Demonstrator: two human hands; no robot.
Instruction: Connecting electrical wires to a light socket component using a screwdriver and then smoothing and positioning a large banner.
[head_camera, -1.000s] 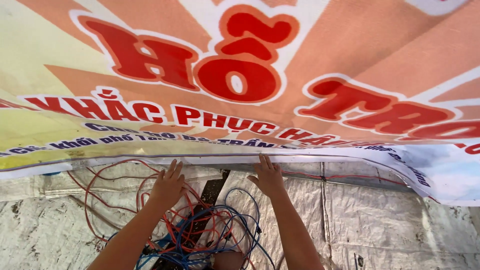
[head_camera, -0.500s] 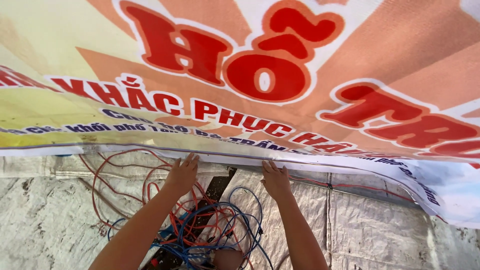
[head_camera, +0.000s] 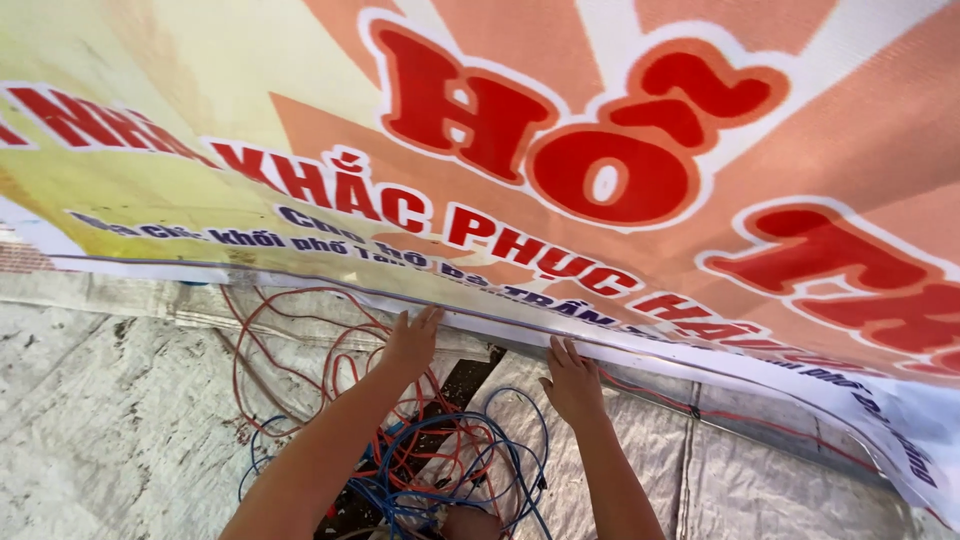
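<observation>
An outdoor work site: a big printed banner (head_camera: 560, 170) spreads beyond the fingers over grey woven tarpaulin (head_camera: 110, 420), with tangled red and blue wires (head_camera: 420, 460) below them.

We see a large printed banner (head_camera: 620, 200), orange and yellow with red lettering, filling the upper part of the view. Our left hand (head_camera: 408, 345) and right hand (head_camera: 572, 385) reach up, fingers (head_camera: 430, 318) spread flat against its white lower edge. Below our arms lies a tangle of red and blue wires (head_camera: 420, 460) on a pale woven tarp (head_camera: 110, 420).
</observation>
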